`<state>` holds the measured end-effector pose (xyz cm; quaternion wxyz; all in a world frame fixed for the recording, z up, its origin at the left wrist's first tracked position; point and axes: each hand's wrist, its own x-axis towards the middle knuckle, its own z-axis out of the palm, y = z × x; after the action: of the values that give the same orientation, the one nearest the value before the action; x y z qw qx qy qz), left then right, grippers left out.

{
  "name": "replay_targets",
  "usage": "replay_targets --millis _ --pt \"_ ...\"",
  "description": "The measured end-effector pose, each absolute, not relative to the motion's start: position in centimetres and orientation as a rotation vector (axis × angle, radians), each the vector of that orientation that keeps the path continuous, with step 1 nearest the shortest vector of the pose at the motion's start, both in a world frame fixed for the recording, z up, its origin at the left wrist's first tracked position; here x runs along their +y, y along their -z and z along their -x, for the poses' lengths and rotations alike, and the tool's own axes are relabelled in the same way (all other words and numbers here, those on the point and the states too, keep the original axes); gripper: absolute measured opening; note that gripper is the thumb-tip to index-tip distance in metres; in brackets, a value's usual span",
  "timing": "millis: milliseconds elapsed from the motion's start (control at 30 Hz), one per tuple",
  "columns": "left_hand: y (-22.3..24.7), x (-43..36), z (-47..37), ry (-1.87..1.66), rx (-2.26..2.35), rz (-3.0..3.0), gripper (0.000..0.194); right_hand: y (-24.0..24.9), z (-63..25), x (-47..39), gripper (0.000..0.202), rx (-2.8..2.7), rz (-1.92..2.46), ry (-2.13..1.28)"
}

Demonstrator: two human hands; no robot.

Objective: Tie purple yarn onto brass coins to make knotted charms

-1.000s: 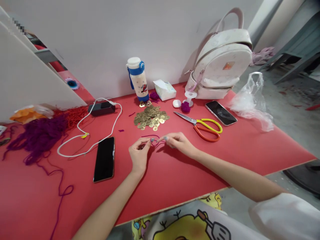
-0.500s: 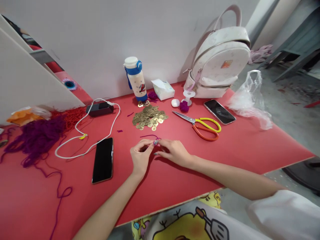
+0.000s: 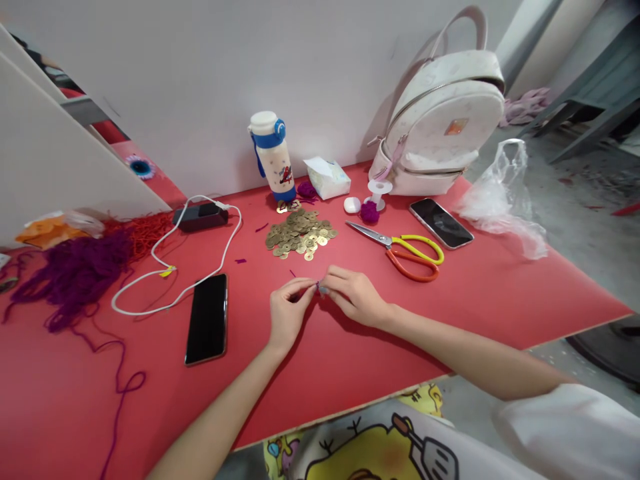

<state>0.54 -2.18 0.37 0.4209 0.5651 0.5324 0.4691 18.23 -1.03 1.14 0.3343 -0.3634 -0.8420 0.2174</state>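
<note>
My left hand (image 3: 290, 310) pinches a short purple yarn (image 3: 317, 285) between thumb and forefinger, just in front of the coins. Close against it on the right, my right hand (image 3: 354, 295) is closed on the same yarn, its fingertips almost meeting those of my left hand. Most of the yarn is hidden by the fingers. A pile of brass-coloured coins with holes (image 3: 300, 232) lies beyond both hands. Scissors (image 3: 400, 247) with one yellow and one orange handle rest to the right of the pile.
On the red table (image 3: 310, 373) are a black phone (image 3: 207, 320), a second phone (image 3: 441, 223), a white cable (image 3: 150, 312), a power bank (image 3: 201, 218), purple yarn (image 3: 75, 273), a bottle (image 3: 274, 160), tissues (image 3: 329, 179), a spool (image 3: 380, 189), a backpack (image 3: 440, 133) and a plastic bag (image 3: 505, 200).
Both hands have shifted slightly right. The right fingers have curled in closer to the left fingertips, and less of the yarn's loose end shows.
</note>
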Motion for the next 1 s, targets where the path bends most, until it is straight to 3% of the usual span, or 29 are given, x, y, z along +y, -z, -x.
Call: replay_targets --millis 900,1000 --pt "-0.8 -2.1 -0.5 -1.146 1.321 -1.499 0.015 -1.2 -19.1 0.2 0.034 -1.936 0.911 -0.717" --pt "-0.9 -2.2 -0.4 -1.163 1.311 -1.504 0.015 -1.1 -19.2 0.6 0.027 -1.920 0.968 -0.738"
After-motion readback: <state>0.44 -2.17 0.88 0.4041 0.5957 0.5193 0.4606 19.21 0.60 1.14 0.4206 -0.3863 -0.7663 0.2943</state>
